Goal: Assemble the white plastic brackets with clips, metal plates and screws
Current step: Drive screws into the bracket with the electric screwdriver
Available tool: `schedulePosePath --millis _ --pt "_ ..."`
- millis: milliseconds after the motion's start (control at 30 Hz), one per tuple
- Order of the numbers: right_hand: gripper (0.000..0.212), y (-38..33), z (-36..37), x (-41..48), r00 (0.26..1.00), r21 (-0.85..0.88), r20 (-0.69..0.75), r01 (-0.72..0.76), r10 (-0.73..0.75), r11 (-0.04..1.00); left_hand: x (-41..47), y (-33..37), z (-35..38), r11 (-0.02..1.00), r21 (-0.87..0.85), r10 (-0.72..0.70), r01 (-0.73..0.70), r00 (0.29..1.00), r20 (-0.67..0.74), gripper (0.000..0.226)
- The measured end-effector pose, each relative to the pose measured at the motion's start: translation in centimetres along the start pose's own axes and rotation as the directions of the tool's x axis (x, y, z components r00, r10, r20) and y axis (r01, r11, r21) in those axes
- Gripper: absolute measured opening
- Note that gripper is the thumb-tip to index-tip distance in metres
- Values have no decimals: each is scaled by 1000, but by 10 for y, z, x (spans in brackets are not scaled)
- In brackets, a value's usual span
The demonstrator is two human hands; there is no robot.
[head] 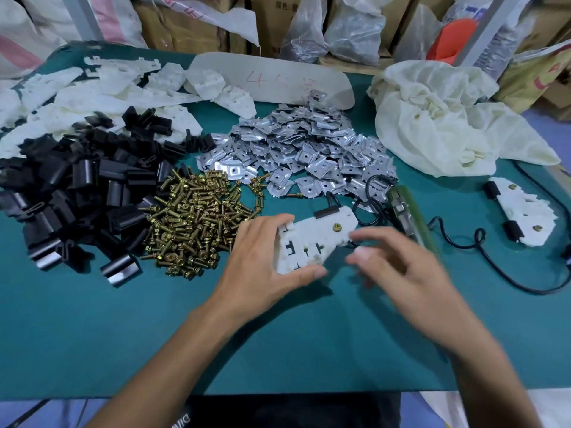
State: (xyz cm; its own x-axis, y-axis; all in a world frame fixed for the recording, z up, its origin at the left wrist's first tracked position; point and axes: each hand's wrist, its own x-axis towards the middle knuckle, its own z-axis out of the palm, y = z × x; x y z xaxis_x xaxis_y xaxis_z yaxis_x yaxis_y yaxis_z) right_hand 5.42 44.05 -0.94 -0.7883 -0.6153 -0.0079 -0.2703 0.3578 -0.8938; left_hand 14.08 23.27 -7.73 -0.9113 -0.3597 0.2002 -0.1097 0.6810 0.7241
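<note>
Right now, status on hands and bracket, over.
Left hand grips white plastic bracket, black clip and brass screw fitted. Right hand blurred beside it, grip unclear. Green screwdriver lies just behind.

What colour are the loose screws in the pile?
The screws are brassy gold, best seen in the head view.

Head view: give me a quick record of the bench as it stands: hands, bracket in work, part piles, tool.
left hand: grips white bracket by its left end
right hand: blurred, at the bracket's right edge; grip unclear
fitted so far: one black clip, one brass screw
piles: black clips, screws, metal plates, bare brackets
screwdriver: lying on mat, right of bracket
finished bracket: far right, two clips
</note>
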Motion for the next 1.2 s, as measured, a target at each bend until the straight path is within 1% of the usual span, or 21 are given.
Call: schedulePosePath --millis 33,67,100,167,200,267,333,367,400,467,567,633,800,900,1000,1100,1200 --pt "26 -2 11 -3 993 76 115 -13 4 997 0 1 -1 1000 -9 2 -2 1000 -10 94" --pt "31 -3 20 -4 983 98 184 -19 1 995 0 1 -1 1000 -15 6 -6 1000 -14 93" --pt "36 -4 28 -3 976 91 219 -16 -4 996 0 2 -2 1000 -22 9 -10 1000 -14 92" --pt "39 -2 41 -1 975 120 224 -12 -15 993 -1 2 -2 999 -38 6 -7 1000 -18 88" --pt "36 -2 46 0 980 153 198 -1 -29 988 -1 2 -3 999 -44 -3 2 1000 -26 86" --pt "25 -1 55 2 996 219 79 29 -47 975 -1 2 -3 999 -34 1 -2 1000 -28 87" --pt "16 3 58 5 997 295 -74 29 -7 955 -2 2 -1 999 -2 48 -48 999 25 98" --pt "17 5 56 7 990 316 -142 30 16 948 -3 2 0 998 14 68 -68 996 61 104" --pt "18 7 52 8 977 298 -211 47 18 953 -3 1 1 996 30 80 -83 993 90 107" --pt "19 9 35 11 949 185 -313 99 -37 978 -3 -3 2 994 46 94 -100 989 114 107" --pt "16 13 -1 15 903 34 -415 134 -108 990 -1 -6 3 994 31 101 -104 989 105 100" --pt "18 17 -32 19 873 -8 -473 128 -116 992 0 -6 4 994 33 102 -105 990 93 97" --pt "29 35 -126 38 784 -147 -611 23 -109 989 0 -4 3 996 34 74 -78 993 92 84" --pt "33 57 -173 57 737 -195 -673 -107 -54 975 0 -5 4 996 43 73 -77 993 95 79" --pt "35 85 -201 75 721 -167 -690 -255 72 953 0 -5 3 996 54 67 -73 992 106 77" --pt "32 109 -212 87 704 -103 -685 -349 188 931 0 -3 1 997 56 52 -58 992 114 79" --pt "36 123 -213 92 671 -91 -709 -394 218 915 0 -2 1 997 60 40 -48 991 124 79"
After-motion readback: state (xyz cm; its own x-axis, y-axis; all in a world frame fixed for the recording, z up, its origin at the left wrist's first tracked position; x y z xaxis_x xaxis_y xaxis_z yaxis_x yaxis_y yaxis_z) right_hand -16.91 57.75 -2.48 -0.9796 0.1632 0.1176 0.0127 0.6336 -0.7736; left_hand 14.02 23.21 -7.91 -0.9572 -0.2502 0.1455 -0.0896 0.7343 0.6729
